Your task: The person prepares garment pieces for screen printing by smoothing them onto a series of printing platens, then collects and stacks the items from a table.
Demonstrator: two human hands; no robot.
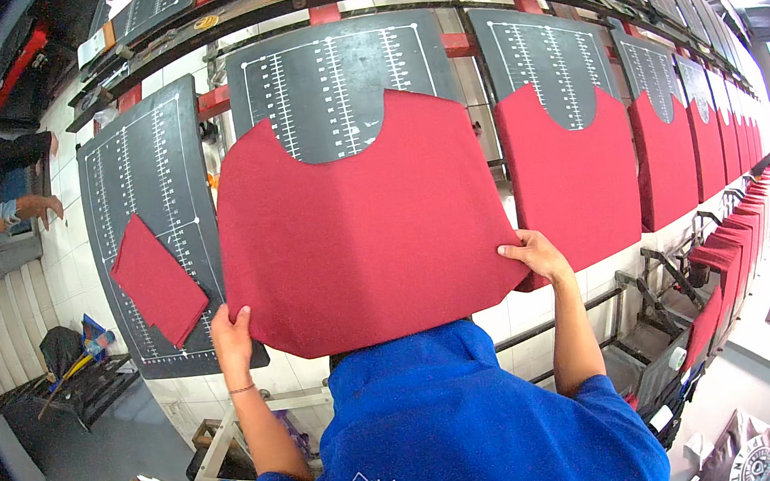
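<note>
Red fabric panel [365, 233] lies over dark board [309, 48], board's far edge bare. Left hand [231, 336]: thumb and fingers clamped on panel's near left corner; right hand [539, 256] likewise, near right. Folded red cloth [159, 283] toward neighbouring board's [179, 131] near edge.

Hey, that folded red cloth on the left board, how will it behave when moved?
The folded red cloth is probably light: it looks thin and flat. It is likely floppy and may unfold, as its fabric looks soft, like the held red panel. Lying loose on the dark board, it may skew if pushed.
</note>
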